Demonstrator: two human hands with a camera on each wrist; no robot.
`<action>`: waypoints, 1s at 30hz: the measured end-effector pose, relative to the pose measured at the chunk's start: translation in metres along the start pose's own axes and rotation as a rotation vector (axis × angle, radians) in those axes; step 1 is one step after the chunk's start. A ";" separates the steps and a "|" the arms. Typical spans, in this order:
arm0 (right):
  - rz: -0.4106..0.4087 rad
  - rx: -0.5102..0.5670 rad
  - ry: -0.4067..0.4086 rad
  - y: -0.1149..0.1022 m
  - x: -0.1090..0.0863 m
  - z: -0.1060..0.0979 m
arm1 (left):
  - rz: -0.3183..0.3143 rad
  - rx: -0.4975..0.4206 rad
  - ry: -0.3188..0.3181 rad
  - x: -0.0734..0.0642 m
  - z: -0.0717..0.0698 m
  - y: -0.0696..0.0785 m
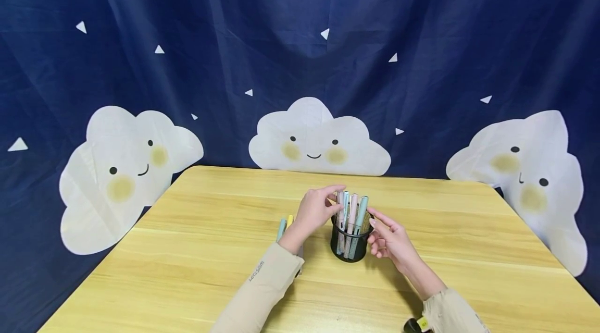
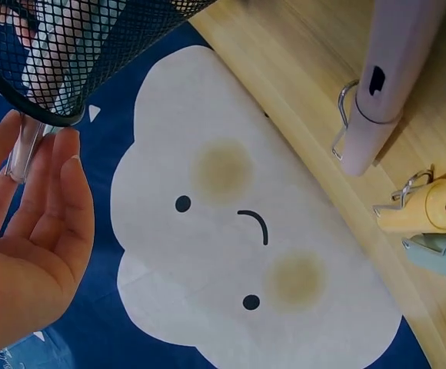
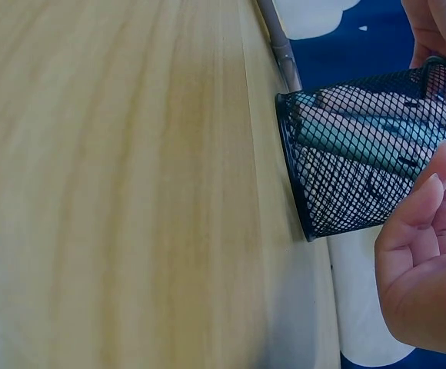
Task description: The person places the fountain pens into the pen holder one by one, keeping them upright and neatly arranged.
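Observation:
A black mesh pen holder (image 1: 349,249) stands upright on the table with several pastel pens (image 1: 361,213) in it. My left hand (image 1: 315,211) reaches over its left rim. Thumb and fingers pinch the top of a pale pinkish pen (image 2: 26,150) that stands in the holder. My right hand (image 1: 394,243) is at the holder's right side, fingers loosely bent, with the fingertips (image 3: 442,165) at the mesh near the rim; whether they press on it I cannot tell. Beside the left forearm lie a yellow pen (image 2: 431,204), a green pen (image 2: 442,263) and a mauve pen (image 2: 396,69).
The wooden table (image 1: 187,249) reaches back to a dark blue curtain (image 1: 300,51) printed with smiling clouds. A small black object (image 1: 412,325) with a yellow label shows beside the right sleeve at the bottom edge.

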State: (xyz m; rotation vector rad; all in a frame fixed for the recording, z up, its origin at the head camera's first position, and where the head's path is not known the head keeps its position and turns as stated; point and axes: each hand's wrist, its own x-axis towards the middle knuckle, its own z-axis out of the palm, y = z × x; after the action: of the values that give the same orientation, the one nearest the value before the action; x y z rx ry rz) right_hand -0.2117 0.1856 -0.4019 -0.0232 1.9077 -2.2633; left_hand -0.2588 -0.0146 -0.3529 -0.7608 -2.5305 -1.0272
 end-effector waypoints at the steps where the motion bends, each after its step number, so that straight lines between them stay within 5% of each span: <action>1: 0.000 0.001 -0.001 0.000 0.000 0.000 | -0.001 -0.007 -0.002 0.000 0.000 0.000; 30: -0.008 -0.008 -0.017 0.001 0.000 0.000 | -0.052 -0.113 0.029 0.002 0.003 0.003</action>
State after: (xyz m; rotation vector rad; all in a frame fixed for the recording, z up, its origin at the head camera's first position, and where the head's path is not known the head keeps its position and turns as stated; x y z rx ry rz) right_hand -0.2119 0.1858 -0.4027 -0.0515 1.9114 -2.2534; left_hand -0.2591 -0.0097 -0.3525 -0.7084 -2.4969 -1.1979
